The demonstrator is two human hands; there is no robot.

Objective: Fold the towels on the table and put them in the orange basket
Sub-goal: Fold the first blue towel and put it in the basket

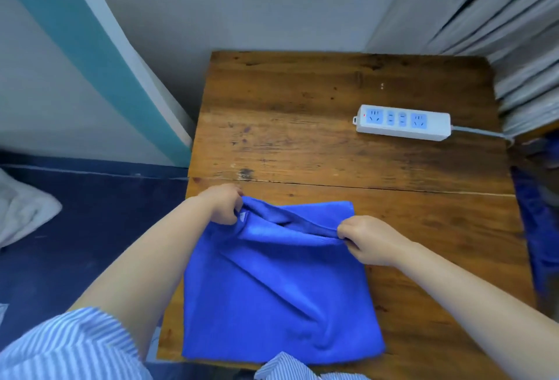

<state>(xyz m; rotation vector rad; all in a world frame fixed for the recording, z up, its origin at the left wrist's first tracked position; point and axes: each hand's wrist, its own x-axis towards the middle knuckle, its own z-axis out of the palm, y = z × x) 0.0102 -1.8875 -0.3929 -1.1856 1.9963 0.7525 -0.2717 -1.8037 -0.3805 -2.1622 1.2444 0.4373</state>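
Fingers of the left hand (223,205) and the right hand (367,239) each pinch a far corner of the blue towel (278,289), lifting that edge a little while the rest lies flat on the near part of the wooden table (302,137). It looks like a fold is under way, and next the held edge should come over to meet the other side evenly. A white power strip (402,122) sits well apart, and I can't see the orange basket.
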